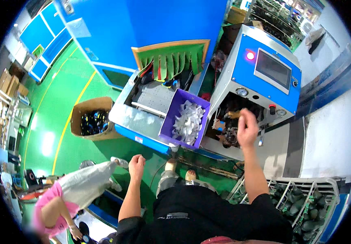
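Observation:
My right hand [247, 127] is raised in front of the opening of a blue and white machine [273, 73], its fingers curled closed and no object showing in them. Behind the hand, brown and metal parts [227, 127] fill that opening. My left hand [137, 166] is held out over the green floor, fingers closed, also with nothing visible in it. Ahead of both hands, a purple bin [168, 121] holds a heap of white, crumpled-looking pieces [189, 122]. The bin sits at the end of a conveyor [153, 97] and is not touched by either hand.
Green strips [171, 61] hang over the tall blue machine's [163, 20] outlet. A cardboard box [102, 137] of dark items stands left of the conveyor. A person in pink [47, 203] bends at the lower left. A white rack [333, 189] with dark, shoe-shaped pieces is at right.

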`<state>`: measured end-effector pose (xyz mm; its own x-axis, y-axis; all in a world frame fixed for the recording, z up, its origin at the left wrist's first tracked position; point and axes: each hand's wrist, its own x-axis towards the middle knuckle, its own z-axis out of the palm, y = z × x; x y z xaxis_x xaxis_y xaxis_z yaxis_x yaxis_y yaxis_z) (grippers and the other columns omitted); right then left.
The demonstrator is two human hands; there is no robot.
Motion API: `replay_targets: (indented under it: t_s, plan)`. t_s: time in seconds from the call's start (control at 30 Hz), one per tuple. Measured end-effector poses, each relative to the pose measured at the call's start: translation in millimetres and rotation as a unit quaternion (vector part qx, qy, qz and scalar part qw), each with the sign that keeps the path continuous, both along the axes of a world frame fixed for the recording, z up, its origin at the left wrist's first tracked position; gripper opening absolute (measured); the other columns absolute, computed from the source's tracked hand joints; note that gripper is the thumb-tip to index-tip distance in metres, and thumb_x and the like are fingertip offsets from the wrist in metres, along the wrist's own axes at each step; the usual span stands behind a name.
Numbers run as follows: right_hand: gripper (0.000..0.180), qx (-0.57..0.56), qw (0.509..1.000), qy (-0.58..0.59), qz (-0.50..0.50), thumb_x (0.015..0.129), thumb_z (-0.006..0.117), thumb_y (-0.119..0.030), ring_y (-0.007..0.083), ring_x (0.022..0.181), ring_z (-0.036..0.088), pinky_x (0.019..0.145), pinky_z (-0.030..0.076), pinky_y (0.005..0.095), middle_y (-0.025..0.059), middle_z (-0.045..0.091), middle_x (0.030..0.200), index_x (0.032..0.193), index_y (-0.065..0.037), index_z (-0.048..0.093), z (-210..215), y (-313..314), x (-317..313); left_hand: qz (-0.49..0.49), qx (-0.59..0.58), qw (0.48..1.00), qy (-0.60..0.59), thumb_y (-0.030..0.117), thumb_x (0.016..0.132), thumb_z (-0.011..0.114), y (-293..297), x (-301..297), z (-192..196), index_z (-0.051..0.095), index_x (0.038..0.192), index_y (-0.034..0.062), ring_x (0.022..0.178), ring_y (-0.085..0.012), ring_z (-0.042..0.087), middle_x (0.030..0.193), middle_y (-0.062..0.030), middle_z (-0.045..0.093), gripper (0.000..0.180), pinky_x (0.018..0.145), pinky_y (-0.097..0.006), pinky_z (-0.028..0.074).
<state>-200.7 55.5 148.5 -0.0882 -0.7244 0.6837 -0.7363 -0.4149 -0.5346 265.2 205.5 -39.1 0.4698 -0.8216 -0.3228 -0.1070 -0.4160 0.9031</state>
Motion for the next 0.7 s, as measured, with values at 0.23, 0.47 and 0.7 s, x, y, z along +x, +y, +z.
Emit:
replay_targets:
  t_s: [0.23, 0.47, 0.7]
  plan:
    - [0.048, -0.085, 0.904, 0.364, -0.206, 0.104, 0.05, -0.03, 0.0371, 0.133, 0.056, 0.114, 0.037, 0.0485, 0.0188, 0.058, 0.145, 0.142, -0.001, 0.058, 34.0, -125.7, -16.0, -0.122, -0.005, 0.988, 0.091, 0.034, 0.098, 0.059, -283.3, -24.5, -62.7, 0.068, 0.109, -0.0063, 0.067, -0.0148, 0.064, 0.082, -0.0091, 0.069, 0.043, 0.06, -0.029, 0.051]
    - [0.055, -0.213, 0.864, 0.376, -0.259, 0.11, 0.03, -0.041, 0.0358, 0.13, 0.057, 0.109, 0.037, 0.0499, 0.0199, 0.063, 0.136, 0.135, -0.001, 0.058, -12.5, -151.3, -30.0, -0.249, 0.127, 0.96, -0.005, 0.07, 0.072, 0.081, -511.2, -111.6, -143.6, 0.032, 0.151, -0.0083, 0.076, -0.0231, 0.064, 0.088, -0.0126, 0.064, 0.121, 0.062, -0.037, 0.054]
    - [0.055, -0.215, 0.852, 0.393, -0.27, 0.109, 0.025, -0.04, 0.039, 0.126, 0.057, 0.109, 0.036, 0.0524, 0.0234, 0.062, 0.134, 0.137, -0.001, 0.052, -24.2, -153.7, -31.5, -0.354, 0.148, 0.912, -0.143, 0.049, 0.07, 0.084, -556.8, -132.5, -186.9, 0.0, 0.148, -0.0264, 0.129, -0.0434, 0.057, 0.137, -0.0389, 0.055, 0.137, 0.109, -0.043, 0.046]
